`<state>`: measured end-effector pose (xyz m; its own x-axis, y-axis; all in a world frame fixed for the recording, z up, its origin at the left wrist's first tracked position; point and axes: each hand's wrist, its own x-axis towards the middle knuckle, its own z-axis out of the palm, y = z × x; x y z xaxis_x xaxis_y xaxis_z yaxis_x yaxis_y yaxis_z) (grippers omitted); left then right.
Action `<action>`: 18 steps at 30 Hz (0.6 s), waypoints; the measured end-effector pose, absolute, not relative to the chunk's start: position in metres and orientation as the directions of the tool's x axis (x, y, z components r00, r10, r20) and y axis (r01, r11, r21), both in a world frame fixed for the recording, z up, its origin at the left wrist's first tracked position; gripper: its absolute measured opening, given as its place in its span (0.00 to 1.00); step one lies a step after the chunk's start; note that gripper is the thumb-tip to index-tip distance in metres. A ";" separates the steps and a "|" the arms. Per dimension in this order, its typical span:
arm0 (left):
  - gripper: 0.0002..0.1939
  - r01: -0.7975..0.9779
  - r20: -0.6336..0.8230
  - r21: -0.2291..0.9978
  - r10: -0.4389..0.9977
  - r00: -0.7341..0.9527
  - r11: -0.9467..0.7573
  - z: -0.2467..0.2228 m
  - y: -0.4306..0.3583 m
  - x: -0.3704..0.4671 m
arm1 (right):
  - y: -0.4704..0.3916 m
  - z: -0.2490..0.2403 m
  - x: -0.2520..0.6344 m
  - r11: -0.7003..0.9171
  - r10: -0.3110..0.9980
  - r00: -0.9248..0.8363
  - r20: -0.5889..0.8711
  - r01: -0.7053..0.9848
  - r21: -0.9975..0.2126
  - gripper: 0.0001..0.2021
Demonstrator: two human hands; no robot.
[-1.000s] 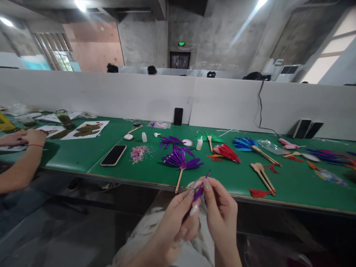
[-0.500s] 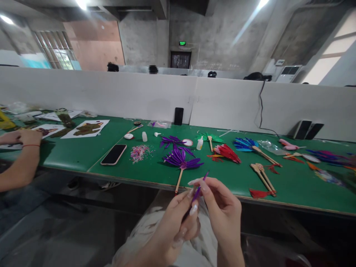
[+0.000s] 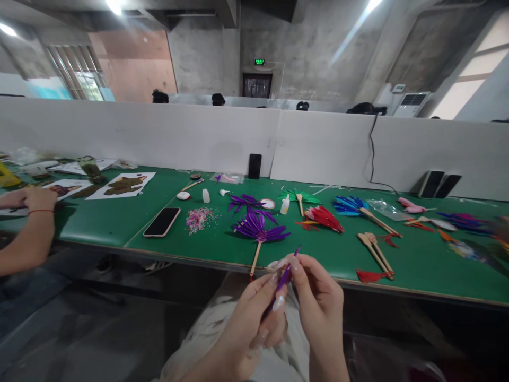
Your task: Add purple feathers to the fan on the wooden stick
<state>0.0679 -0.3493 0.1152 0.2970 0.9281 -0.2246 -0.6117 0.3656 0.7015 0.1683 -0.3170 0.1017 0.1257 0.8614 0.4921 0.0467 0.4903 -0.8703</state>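
Observation:
Above my lap, in front of the table edge, both hands hold a slim purple feather (image 3: 285, 277). My left hand (image 3: 254, 313) is closed around its lower part. My right hand (image 3: 321, 300) pinches it near the upper tip between thumb and fingers. Just beyond, a purple feather fan (image 3: 260, 228) lies with its wooden handle (image 3: 256, 259) pointing toward me. Loose purple feathers (image 3: 243, 201) lie behind the fan. A small white bottle (image 3: 285, 205) and a round white lid-like disc (image 3: 268, 203) are close by.
Left of the fan are pink beads or sequins (image 3: 200, 220) and a phone (image 3: 161, 222). Right are a red feather bundle (image 3: 325, 218), a blue feather fan (image 3: 350, 206), wooden handles (image 3: 376, 252) and a pink glue gun (image 3: 413, 206). Another person's hand (image 3: 42, 199) works at far left.
My hands stay on the purple feather, with only a slight shift of the fingers. The whole view has moved very slightly.

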 end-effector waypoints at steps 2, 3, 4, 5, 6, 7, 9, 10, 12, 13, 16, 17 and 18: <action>0.25 -0.609 -0.225 0.701 0.925 0.306 0.372 0.116 -0.350 0.068 | -0.317 0.101 0.166 0.503 0.854 0.126 0.504 0.042 -0.863 0.08; 0.25 -0.608 -0.224 0.701 0.924 0.310 0.373 0.116 -0.350 0.068 | -0.318 0.100 0.165 0.508 0.852 0.124 0.509 0.040 -0.861 0.08; 0.25 -0.607 -0.222 0.701 0.924 0.312 0.374 0.116 -0.351 0.068 | -0.318 0.100 0.164 0.514 0.847 0.130 0.515 0.041 -0.857 0.08; 0.25 -0.608 -0.217 0.703 0.925 0.311 0.369 0.116 -0.351 0.068 | -0.319 0.100 0.163 0.522 0.841 0.141 0.522 0.044 -0.852 0.07; 0.25 -0.610 -0.211 0.705 0.928 0.307 0.362 0.117 -0.351 0.068 | -0.319 0.100 0.162 0.529 0.835 0.150 0.529 0.048 -0.847 0.07; 0.25 -0.613 -0.204 0.706 0.930 0.306 0.356 0.117 -0.351 0.068 | -0.320 0.100 0.161 0.534 0.830 0.161 0.535 0.049 -0.844 0.07; 0.24 -0.617 -0.193 0.701 0.928 0.320 0.359 0.117 -0.351 0.069 | -0.320 0.100 0.161 0.537 0.826 0.170 0.537 0.049 -0.842 0.09; 0.24 -0.619 -0.188 0.698 0.926 0.327 0.360 0.117 -0.351 0.069 | -0.321 0.101 0.160 0.534 0.829 0.165 0.534 0.048 -0.844 0.09; 0.24 -0.620 -0.182 0.696 0.924 0.336 0.362 0.117 -0.351 0.068 | -0.321 0.101 0.161 0.523 0.839 0.153 0.522 0.035 -0.851 0.11; 0.24 -0.620 -0.183 0.697 0.925 0.332 0.361 0.116 -0.351 0.068 | -0.321 0.101 0.161 0.517 0.845 0.144 0.515 0.022 -0.855 0.11; 0.24 -0.620 -0.212 0.700 0.932 0.294 0.354 0.115 -0.351 0.067 | -0.320 0.102 0.162 0.499 0.863 0.106 0.494 -0.024 -0.866 0.10; 0.24 -0.621 -0.221 0.699 0.933 0.284 0.355 0.114 -0.351 0.067 | -0.319 0.103 0.163 0.492 0.868 0.100 0.487 -0.030 -0.870 0.09; 0.24 -0.625 -0.226 0.697 0.935 0.273 0.351 0.114 -0.351 0.066 | -0.319 0.103 0.164 0.485 0.871 0.097 0.481 -0.029 -0.874 0.08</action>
